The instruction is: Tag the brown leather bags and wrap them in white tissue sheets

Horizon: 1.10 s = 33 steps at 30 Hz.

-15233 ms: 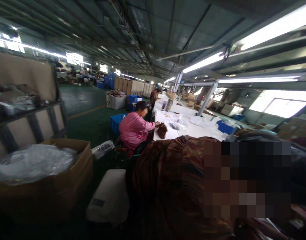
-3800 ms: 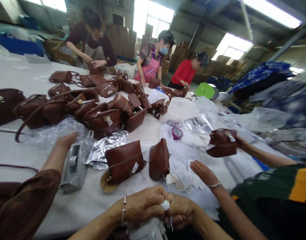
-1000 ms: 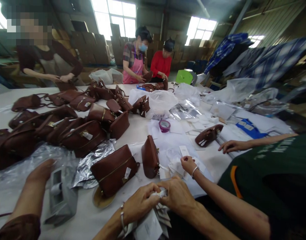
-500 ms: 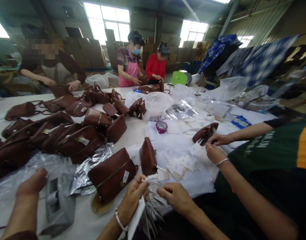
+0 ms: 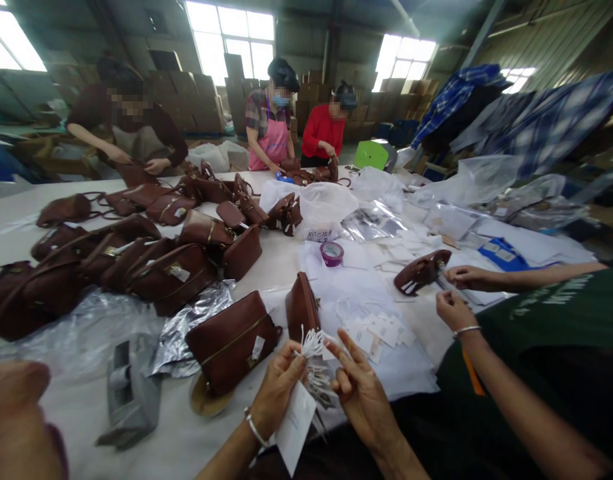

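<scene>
My left hand [image 5: 279, 383] is closed around a bunch of white hang tags [image 5: 296, 427] with their white strings [image 5: 313, 343] gathered at the top. One large tag hangs face up below the fingers. Just right of the bunch is my right hand [image 5: 359, 390], with two fingers stretched out and apart near the strings and the others curled. Beyond my hands, a brown handbag [image 5: 231, 343] with a zipper and a small white label lies tilted. A second brown bag [image 5: 301, 303] stands beside it. Several loose tags [image 5: 381, 330] lie on white sheets to the right.
Brown bags [image 5: 173, 277] are piled at left, by silver foil [image 5: 183, 350] and a grey tape dispenser [image 5: 131, 393]. Purple tape [image 5: 331, 253] lies mid-table. A co-worker's hands [image 5: 456, 307] work at a small bag [image 5: 421, 272] at right; another person's hand [image 5: 16, 400] is at left.
My right hand's fingers have opened and lifted beside the strings. The tag bunch has turned, showing a tag's face. The view has shifted, and the hand at left has moved toward the edge.
</scene>
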Available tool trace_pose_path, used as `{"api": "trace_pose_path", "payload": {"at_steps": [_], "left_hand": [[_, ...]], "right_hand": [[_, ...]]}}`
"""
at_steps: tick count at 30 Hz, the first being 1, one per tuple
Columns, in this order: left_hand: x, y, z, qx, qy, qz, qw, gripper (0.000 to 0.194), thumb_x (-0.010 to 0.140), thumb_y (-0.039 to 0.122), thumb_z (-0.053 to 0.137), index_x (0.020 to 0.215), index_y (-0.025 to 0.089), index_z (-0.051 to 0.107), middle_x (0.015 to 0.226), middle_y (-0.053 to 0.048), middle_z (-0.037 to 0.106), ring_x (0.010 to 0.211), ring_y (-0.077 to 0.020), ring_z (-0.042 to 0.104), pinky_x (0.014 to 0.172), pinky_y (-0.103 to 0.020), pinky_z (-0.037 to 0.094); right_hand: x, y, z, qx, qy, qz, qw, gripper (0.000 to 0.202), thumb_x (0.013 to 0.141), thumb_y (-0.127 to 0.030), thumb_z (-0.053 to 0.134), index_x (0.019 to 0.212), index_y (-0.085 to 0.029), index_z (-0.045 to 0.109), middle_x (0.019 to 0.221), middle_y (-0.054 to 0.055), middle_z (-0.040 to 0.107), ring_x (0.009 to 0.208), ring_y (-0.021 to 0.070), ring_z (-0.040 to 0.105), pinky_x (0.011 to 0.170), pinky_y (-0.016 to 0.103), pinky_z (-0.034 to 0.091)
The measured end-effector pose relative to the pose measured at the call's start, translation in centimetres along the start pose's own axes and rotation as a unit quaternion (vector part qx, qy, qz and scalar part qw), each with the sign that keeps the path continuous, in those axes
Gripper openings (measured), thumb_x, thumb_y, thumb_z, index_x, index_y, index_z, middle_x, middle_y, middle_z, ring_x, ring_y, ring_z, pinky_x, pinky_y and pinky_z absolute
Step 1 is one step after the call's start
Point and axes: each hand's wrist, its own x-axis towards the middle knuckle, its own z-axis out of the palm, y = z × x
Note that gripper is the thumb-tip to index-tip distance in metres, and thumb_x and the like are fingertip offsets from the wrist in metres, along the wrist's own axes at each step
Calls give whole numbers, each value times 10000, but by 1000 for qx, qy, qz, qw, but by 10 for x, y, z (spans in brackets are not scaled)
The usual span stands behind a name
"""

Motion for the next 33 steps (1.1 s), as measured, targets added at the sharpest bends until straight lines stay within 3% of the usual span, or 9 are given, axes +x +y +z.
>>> {"api": "trace_pose_path", "payload": {"at_steps": [5, 8, 11, 13, 20, 22, 26, 28, 33], "left_hand": [[-5, 13, -5, 259, -91, 22, 961, 349, 915, 502, 501, 865, 163, 565, 665, 17, 557, 616, -116, 487, 608, -228, 369], [-2, 12, -7, 328, -91, 31, 940, 303, 894, 460, 530, 822, 169, 571, 784, -17, 619, 755, -159, 543, 708, -251, 399], [4, 3, -10, 258, -63, -7, 964, 385, 844, 560, 553, 845, 179, 503, 675, 26, 528, 662, -146, 509, 630, -245, 390], [5, 1, -11, 189, -74, -38, 978, 443, 816, 604, 568, 920, 190, 450, 630, 65, 456, 568, -117, 453, 552, -222, 350], [-4, 37, -9, 230, -165, 51, 958, 340, 938, 445, 464, 1193, 220, 464, 976, -20, 564, 916, -184, 559, 838, -292, 442], [-2, 46, -10, 247, -166, 71, 952, 313, 936, 425, 477, 1186, 236, 481, 1001, -16, 558, 970, -197, 551, 896, -310, 431], [13, 56, -13, 213, -159, 126, 956, 313, 941, 465, 461, 1131, 225, 524, 954, -11, 557, 833, -170, 561, 860, -318, 452], [26, 66, -11, 174, -156, 150, 961, 356, 945, 463, 462, 1209, 226, 494, 953, -15, 572, 784, -158, 565, 824, -317, 469], [74, 119, 7, 217, -89, 207, 950, 512, 950, 393, 445, 1415, 212, 328, 933, -47, 655, 844, -191, 615, 856, -351, 480]], "right_hand": [[5, -1, -1, -222, -86, 30, 971, 787, 698, -354, 739, 1411, -284, 413, 1388, 105, 492, 598, 108, 604, 401, 241, 483], [5, 1, 2, -456, -169, -53, 872, 667, 691, -149, 666, 1334, -261, 526, 1312, 80, 564, 797, 181, 650, 599, 302, 573], [6, 5, 8, -627, -194, -178, 733, 482, 725, -22, 534, 1157, -197, 657, 1070, 86, 665, 983, 216, 621, 886, 346, 508], [10, 2, 14, -673, -187, -191, 690, 407, 732, -5, 512, 1042, -197, 694, 990, 72, 676, 967, 205, 623, 888, 324, 480], [32, -45, 41, -647, -210, -54, 731, 216, 572, -163, 794, 744, -195, 668, 785, -39, 701, 782, 149, 648, 671, 198, 430], [36, -57, 54, -676, -216, -59, 702, 233, 579, -166, 785, 778, -200, 667, 802, -32, 705, 781, 153, 646, 650, 202, 413], [44, -76, 89, -750, -258, -121, 597, 174, 637, -107, 706, 778, -207, 694, 864, 11, 695, 849, 170, 629, 732, 232, 412], [51, -91, 107, -749, -287, -146, 579, 206, 625, -117, 721, 806, -213, 709, 924, 22, 681, 881, 173, 620, 745, 233, 425], [93, -155, 145, -677, -324, -87, 655, 115, 676, -152, 636, 782, -190, 661, 684, -18, 678, 635, 130, 631, 600, 216, 471]]}}
